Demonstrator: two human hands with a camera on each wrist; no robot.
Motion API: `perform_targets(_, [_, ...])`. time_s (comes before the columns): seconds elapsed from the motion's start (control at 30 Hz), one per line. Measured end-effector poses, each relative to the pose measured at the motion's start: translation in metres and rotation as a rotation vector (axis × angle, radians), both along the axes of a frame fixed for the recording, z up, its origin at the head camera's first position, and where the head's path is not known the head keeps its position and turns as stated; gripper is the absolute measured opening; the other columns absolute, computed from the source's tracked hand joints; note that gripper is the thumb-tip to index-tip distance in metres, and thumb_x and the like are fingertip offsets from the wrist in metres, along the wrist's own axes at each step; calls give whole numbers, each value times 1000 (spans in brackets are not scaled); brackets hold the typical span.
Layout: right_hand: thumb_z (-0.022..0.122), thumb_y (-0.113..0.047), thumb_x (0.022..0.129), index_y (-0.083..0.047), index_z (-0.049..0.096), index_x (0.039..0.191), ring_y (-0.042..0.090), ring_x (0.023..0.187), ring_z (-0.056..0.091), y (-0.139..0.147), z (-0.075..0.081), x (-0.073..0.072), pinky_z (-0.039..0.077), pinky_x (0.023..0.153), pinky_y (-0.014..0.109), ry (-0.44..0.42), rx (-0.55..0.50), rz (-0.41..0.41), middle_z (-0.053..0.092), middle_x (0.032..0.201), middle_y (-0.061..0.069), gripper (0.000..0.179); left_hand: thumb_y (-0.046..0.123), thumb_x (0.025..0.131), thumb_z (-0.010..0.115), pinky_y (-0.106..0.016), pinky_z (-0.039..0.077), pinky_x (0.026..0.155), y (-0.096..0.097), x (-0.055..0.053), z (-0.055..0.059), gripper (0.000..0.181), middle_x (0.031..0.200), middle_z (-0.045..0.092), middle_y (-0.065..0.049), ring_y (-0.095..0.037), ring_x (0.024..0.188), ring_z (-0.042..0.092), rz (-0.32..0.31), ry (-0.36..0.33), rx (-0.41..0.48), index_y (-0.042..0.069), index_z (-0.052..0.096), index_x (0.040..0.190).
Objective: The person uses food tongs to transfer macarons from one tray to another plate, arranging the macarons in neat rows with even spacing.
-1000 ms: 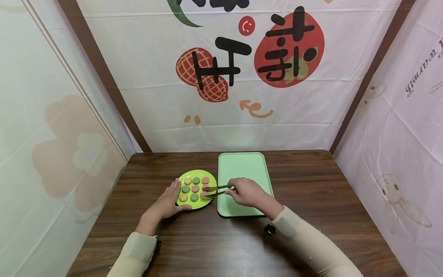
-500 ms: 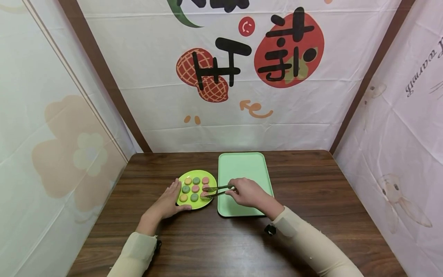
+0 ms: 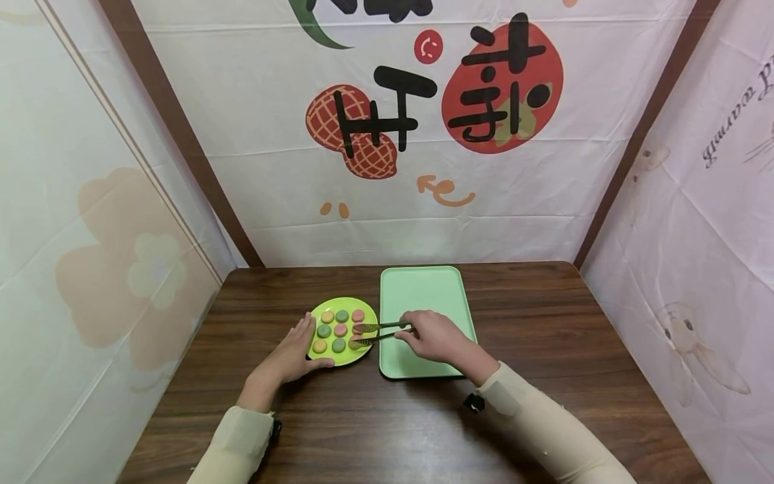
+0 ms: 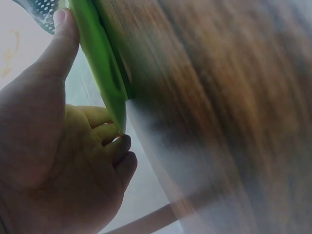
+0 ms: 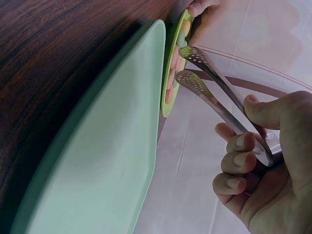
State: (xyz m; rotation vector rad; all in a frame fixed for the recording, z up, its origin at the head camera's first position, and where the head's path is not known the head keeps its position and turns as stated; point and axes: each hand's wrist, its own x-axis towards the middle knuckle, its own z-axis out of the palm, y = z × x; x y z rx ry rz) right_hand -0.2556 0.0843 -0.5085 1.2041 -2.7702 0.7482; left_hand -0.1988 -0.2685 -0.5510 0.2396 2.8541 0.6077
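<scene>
On a lime-green plate (image 3: 363,357) sit several macarons in rows: yellow, green (image 3: 338,345) and pink (image 3: 358,315). My left hand (image 3: 291,351) rests along the plate's left rim, its thumb at the near edge; in the left wrist view the fingertips touch the plate's edge. My right hand (image 3: 434,336) grips metal tongs (image 5: 219,109) with perforated ends, pinched between thumb and fingers. The two ends of the tongs (image 3: 366,329) stand apart over the plate's right side, partly covering macarons there. Nothing shows between them in the right wrist view.
A pale green tray (image 3: 423,286) lies just right of the plate, with my right hand and the tongs over it. Both stand on a dark wooden table (image 3: 532,316). White printed cloth walls (image 3: 290,235) rise along the table's back and sides.
The tongs' lower end has shifted slightly over the nearest macaron at the plate's right. Both hands stay in about the same place; the head view has turned a little.
</scene>
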Motion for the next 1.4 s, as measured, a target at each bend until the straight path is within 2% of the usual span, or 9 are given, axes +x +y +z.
perform_targets(0.2, [72,-32,106,-7,77,113,10,80,71,8,-1,3,59,70,33,10,-35,-19,76,94,-1,27,60,95,76,-61,16,132,1,0,1,120,175,6,-33,-47,163,11,-10,7,1,-14,13,165])
perform_targets(0.5, [69,-33,108,-7,75,122,5,73,65,26,-6,7,59,70,34,-21,-101,-75,72,87,-4,30,61,94,76,-62,16,131,0,1,2,121,175,6,-34,-48,163,10,-8,7,12,-14,14,165])
perform_targets(0.77, [70,-31,108,-6,74,124,4,76,66,44,-11,10,59,70,32,-42,-147,-124,73,94,-3,30,61,95,75,-62,15,131,-1,-1,2,121,176,3,-31,-47,163,9,1,-6,11,-13,12,166])
perform_targets(0.93, [70,-33,107,-10,75,124,2,77,66,55,-14,13,59,70,31,-32,-176,-161,73,96,-5,29,62,94,75,-62,14,132,0,-1,2,122,175,4,-32,-48,163,9,0,-8,22,-14,12,166])
perform_targets(1.4, [72,-28,106,-5,76,120,5,76,65,88,-20,16,58,68,31,-39,-233,-247,74,95,-4,27,64,94,75,-62,15,132,0,0,1,123,175,5,-33,-48,163,10,-4,2,15,-14,12,166])
